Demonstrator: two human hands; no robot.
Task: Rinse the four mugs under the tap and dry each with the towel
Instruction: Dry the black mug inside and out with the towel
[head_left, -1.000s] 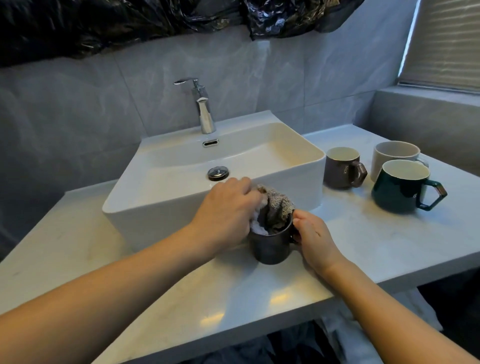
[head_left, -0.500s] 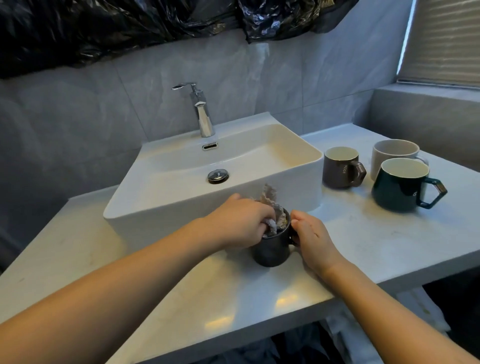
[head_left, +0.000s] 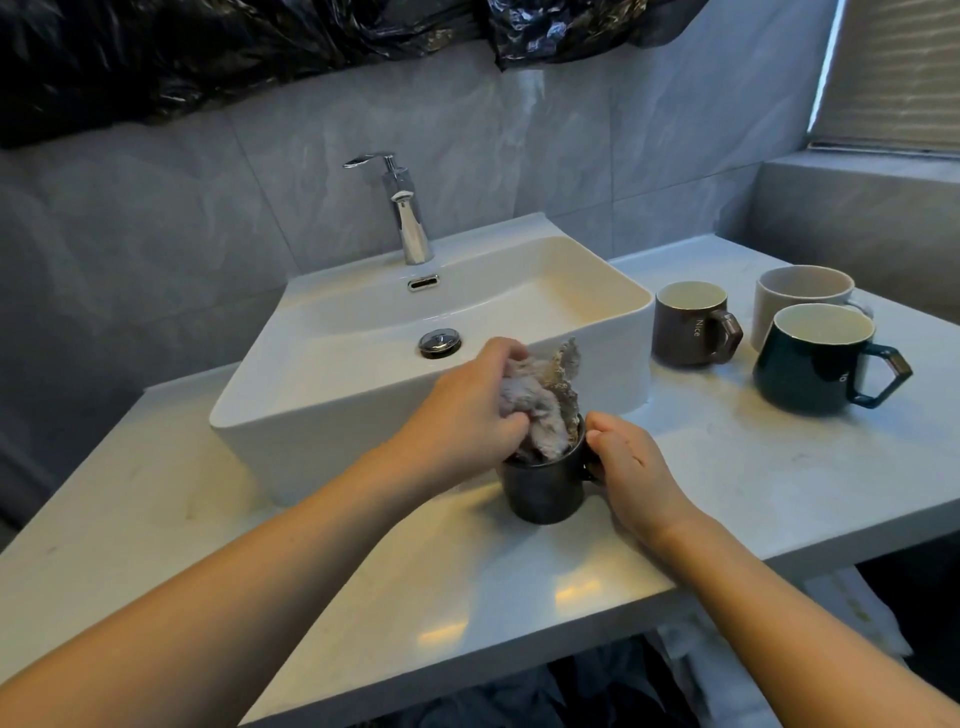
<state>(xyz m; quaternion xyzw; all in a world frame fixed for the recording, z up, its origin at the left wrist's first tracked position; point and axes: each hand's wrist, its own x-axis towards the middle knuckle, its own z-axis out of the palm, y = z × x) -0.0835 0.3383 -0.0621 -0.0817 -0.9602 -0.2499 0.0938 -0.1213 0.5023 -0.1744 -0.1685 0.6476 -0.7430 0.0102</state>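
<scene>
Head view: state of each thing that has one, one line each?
Black mug: upright on counter, towel stuffed inside.
Towel: bunched, partly in the mug.
Left hand: grip on towel.
Right hand: grip at mug's handle side.
Tap: no water running.
Sink: no standing water visible.
Brown mug: upright, empty.
White mug: upright.
Green mug: upright, empty.

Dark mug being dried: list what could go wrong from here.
1. The dark mug stands near the counter front edge; a hard twist of the towel by the left hand might push it off.
2. The right hand holds only its handle side, so it could tip.
</scene>
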